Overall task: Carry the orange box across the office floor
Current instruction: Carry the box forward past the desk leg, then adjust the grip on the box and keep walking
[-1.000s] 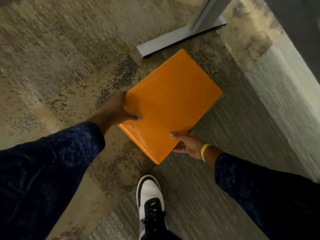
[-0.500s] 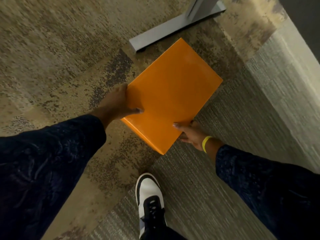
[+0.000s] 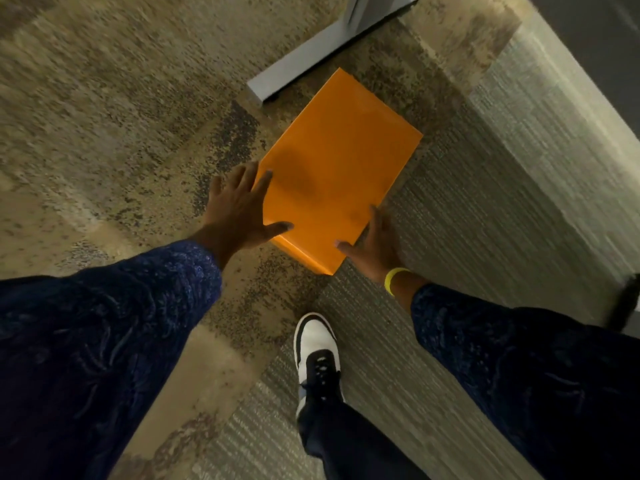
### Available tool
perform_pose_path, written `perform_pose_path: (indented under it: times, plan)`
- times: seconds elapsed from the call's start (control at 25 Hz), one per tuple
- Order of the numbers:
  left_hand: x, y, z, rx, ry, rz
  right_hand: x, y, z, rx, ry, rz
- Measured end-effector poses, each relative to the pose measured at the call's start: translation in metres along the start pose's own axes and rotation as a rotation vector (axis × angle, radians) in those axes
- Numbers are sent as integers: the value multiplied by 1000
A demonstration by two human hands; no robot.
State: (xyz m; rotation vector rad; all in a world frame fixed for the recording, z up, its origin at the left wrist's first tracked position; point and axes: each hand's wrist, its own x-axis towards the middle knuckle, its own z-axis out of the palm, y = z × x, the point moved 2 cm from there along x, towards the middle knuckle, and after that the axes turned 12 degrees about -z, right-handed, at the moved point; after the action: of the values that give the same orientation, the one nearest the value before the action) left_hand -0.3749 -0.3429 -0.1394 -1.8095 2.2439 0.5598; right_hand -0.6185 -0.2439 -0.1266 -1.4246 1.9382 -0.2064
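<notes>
The orange box (image 3: pixel 339 168) is a flat, glossy rectangle lying low over the carpet seam, and it seems to rest on the floor. My left hand (image 3: pixel 239 209) is at its left edge with the fingers spread flat, the thumb and forefinger tips lying over the top face. My right hand (image 3: pixel 374 244), with a yellow wristband, is at the near right corner. Its fingers are apart, with the thumb tip on the box top. Neither hand is wrapped around the box.
A grey metal desk foot (image 3: pixel 311 60) lies on the carpet just beyond the box's far corner. My white and black shoe (image 3: pixel 317 351) stands behind the box. A dark wall panel (image 3: pixel 595 39) runs along the right, and a dark object (image 3: pixel 627 306) sits at the right edge.
The box has gone down and away from me toward the floor. Both hands, which gripped its edges before, have spread their fingers and loosened off it.
</notes>
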Motion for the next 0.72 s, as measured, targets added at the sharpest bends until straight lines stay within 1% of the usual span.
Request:
perform_pose_path:
  times: [0.12, 0.24, 0.4, 0.56, 0.72]
  plan:
    - [-30, 15, -14, 46, -38, 72, -44, 0, -6, -142, -2, -6]
    - [-36, 21, -35, 81, -16, 118, -61, 0, -16, -192, 0, 14]
    - [-23, 13, -53, 136, 0, 113, -46, -15, -16, -167, -58, 12]
    - [-9, 30, -77, 50, 51, 115, -31, -16, -41, -150, -84, -2]
    - [8, 42, -91, -10, 73, 128, -10, -21, -62, -245, -33, 7]
